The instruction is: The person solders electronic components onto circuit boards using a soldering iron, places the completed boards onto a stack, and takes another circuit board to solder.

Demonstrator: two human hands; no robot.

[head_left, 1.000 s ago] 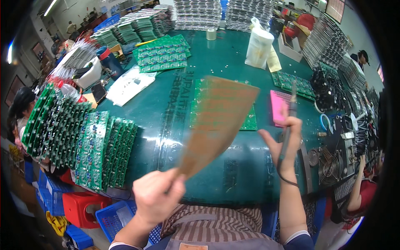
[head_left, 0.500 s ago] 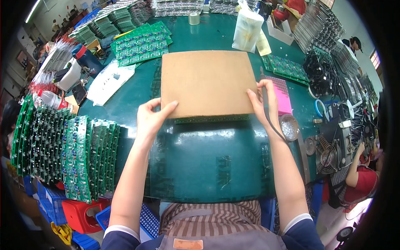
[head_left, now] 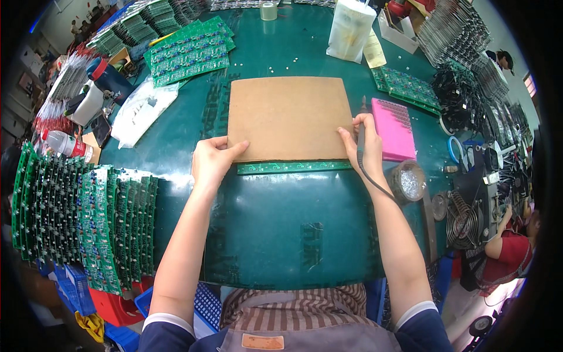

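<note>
A flat brown cardboard sheet [head_left: 289, 119] lies over a green circuit board [head_left: 293, 168], of which only a strip shows along the sheet's near edge. My left hand [head_left: 216, 161] grips the sheet's near left corner, thumb on top and fingers at the side and beneath. At the near right corner my right hand [head_left: 365, 144] pinches the sheet between thumb and fingers. That hand also keeps a soldering iron [head_left: 360, 141] among its fingers, tip pointing away from me, its grey cord running down over my forearm. How much of the board lies beneath the cardboard is hidden.
A pink foam block [head_left: 393, 130] and a round glass dish [head_left: 409, 180] sit right of my right hand. Upright circuit boards [head_left: 97, 223] crowd the left; loose boards [head_left: 187, 53] lie beyond. A coiled iron stand [head_left: 460, 218] is right, near another person's arm [head_left: 495, 243].
The sheet looks lower and flatter, and more of the circuit board's near edge shows beneath it. Both hands keep their hold on its corners. The whole view has shifted slightly.
</note>
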